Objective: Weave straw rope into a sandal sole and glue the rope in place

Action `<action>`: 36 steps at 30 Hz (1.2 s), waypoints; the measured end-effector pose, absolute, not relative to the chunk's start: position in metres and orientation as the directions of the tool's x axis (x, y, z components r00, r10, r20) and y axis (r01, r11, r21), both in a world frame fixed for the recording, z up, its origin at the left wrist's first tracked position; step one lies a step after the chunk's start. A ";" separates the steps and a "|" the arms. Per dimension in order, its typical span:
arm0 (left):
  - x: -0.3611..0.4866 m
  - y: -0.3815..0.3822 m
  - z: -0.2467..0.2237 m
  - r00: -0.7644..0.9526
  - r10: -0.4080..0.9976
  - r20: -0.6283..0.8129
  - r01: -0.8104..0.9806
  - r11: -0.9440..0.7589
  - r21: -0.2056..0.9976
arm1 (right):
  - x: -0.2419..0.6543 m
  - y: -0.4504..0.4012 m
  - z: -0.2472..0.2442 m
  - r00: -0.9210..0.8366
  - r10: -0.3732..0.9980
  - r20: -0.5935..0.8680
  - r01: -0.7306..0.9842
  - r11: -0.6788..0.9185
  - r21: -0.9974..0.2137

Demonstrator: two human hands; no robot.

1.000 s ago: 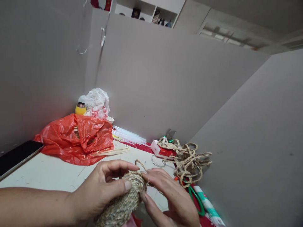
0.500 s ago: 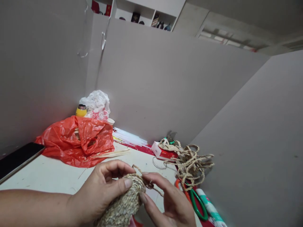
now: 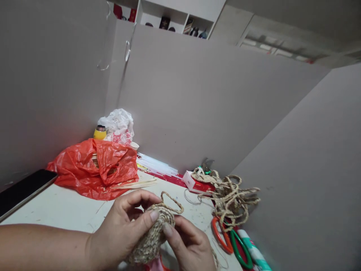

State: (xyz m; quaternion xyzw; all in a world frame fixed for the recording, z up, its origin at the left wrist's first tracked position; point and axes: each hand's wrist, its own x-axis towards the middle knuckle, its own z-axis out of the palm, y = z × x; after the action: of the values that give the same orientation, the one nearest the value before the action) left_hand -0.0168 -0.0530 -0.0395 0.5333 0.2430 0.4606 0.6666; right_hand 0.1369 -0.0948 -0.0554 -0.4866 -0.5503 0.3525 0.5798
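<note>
A coiled piece of braided straw rope [image 3: 149, 241] is between both hands, low in the middle of the head view. My left hand [image 3: 124, 226] pinches its upper left edge between thumb and fingers. On its right edge, my right hand [image 3: 190, 242] is closed, the thumb on the near face and the fingers behind it. A small loop of braided cord [image 3: 176, 206] stands up from the top of the piece. More cord shows beside the right hand at the bottom. Part of the piece's underside is hidden.
On the white table [image 3: 70, 214] are a red plastic bag [image 3: 84, 169] with straw strips, a phone [image 3: 25, 192] and white sticks [image 3: 158, 165]. At right lie a rope heap [image 3: 231, 199], orange-handled scissors [image 3: 221, 235], a green handle [image 3: 239, 252] and a red box [image 3: 197, 184].
The cord at the top now forms a raised loop. My right hand has moved down and left, its fingers now behind the piece. The whole view has shifted slightly.
</note>
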 end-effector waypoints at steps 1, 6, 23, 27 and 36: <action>-0.017 -0.053 -0.041 0.447 0.876 0.182 -0.319 -0.034 0.947 | 0.137 -0.095 -0.054 0.164 0.947 0.278 0.114 0.262 -0.958; -0.017 -0.051 -0.043 0.390 0.879 0.273 -0.210 -0.204 0.956 | 0.140 -0.097 -0.051 0.207 0.935 0.289 0.149 0.262 -0.953; -0.023 -0.050 -0.033 0.418 0.816 0.400 0.022 -0.449 0.893 | 0.145 -0.100 -0.038 0.175 0.935 0.310 0.166 0.283 -0.945; -0.022 -0.048 -0.032 0.453 0.788 0.417 0.026 -0.479 0.877 | 0.145 -0.099 -0.037 0.112 0.945 0.308 0.174 0.287 -0.942; -0.024 -0.044 -0.028 0.469 0.566 0.678 -0.082 -0.736 0.672 | 0.147 -0.099 -0.035 0.037 0.951 0.306 0.202 0.293 -0.934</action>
State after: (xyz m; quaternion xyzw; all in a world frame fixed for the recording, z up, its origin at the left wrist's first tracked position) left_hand -0.0239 -0.0437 -0.0279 0.7913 0.1528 0.4920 0.3294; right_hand 0.1466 -0.0990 -0.0352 -0.4811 -0.5995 0.3494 0.5358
